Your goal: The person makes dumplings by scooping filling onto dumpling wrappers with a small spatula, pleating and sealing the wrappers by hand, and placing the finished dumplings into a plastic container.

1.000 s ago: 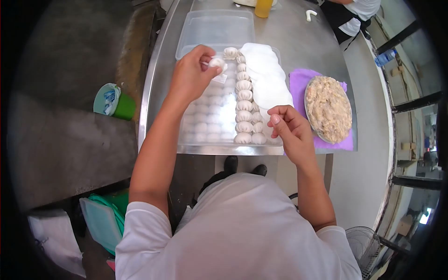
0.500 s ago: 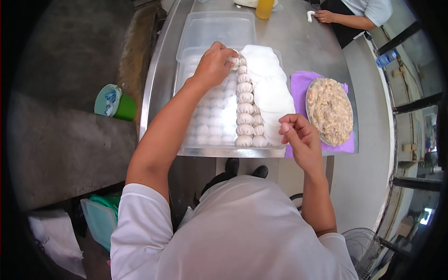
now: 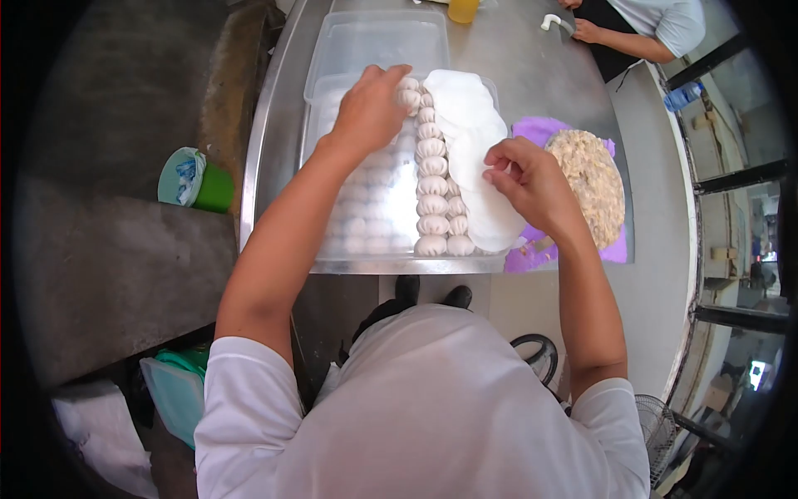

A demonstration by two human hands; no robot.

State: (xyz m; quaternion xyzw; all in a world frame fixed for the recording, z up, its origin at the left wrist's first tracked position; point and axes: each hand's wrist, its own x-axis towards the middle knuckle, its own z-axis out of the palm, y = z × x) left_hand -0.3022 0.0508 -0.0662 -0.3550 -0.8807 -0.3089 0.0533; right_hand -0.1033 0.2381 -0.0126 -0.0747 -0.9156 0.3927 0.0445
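Note:
My left hand (image 3: 371,108) is over the clear plastic tray (image 3: 486,264), its fingers apart beside a pleated white dumpling (image 3: 409,100) at the top of a column of dumplings (image 3: 432,185). More dumplings show dimly through the clear sheet on the tray's left side. My right hand (image 3: 528,181) hovers over the edge of the overlapping thin white wrappers (image 3: 464,125), fingers curled, with a gap between thumb and index finger and nothing visible between them. Right of it, a bowl of chunky pale filling (image 3: 592,179) sits on a purple cloth (image 3: 536,127), partly hidden by my wrist.
An empty clear container (image 3: 378,41) lies behind the tray on the metal table (image 3: 540,75). A yellow-orange container (image 3: 463,10) stands at the back. Another person's hand (image 3: 587,31) is near a white-handled tool (image 3: 550,22). A green bin (image 3: 214,187) stands left.
My left hand brought a dumpling right to the top of the column, and its fingers have opened. My right hand moved up from the tray's lower right over the wrappers. The other person's arms came into view.

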